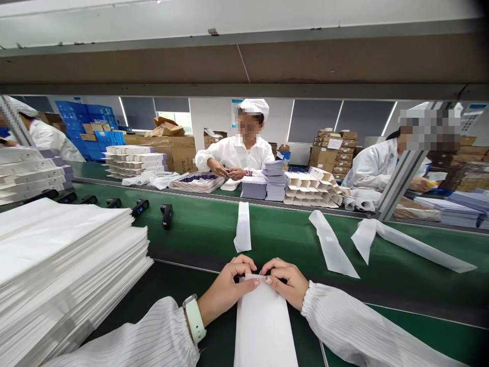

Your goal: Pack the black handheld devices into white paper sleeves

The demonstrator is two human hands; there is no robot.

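Observation:
A folded white sheet (pixel 264 326) lies lengthwise on the dark green surface in front of me. At its far left corner my left hand (pixel 234 283) pinches the edge, thumb on top and fingers curled behind. My right hand (pixel 286 280) grips the far right corner the same way, close beside the left one. What lies under the curled fingers is hidden. Just beyond my hands, a narrow white strip (pixel 243 228) rests on the green belt (pixel 282 234). A tall stack of white sheets (pixel 69 275) stands at the left.
More white strips (pixel 333 245) lie on the belt at the right, with small black devices (pixel 167 216) at the left. Across the belt, a person in white (pixel 244 153) works among box stacks (pixel 311 188). Two other people sit at the sides. A shelf hangs overhead.

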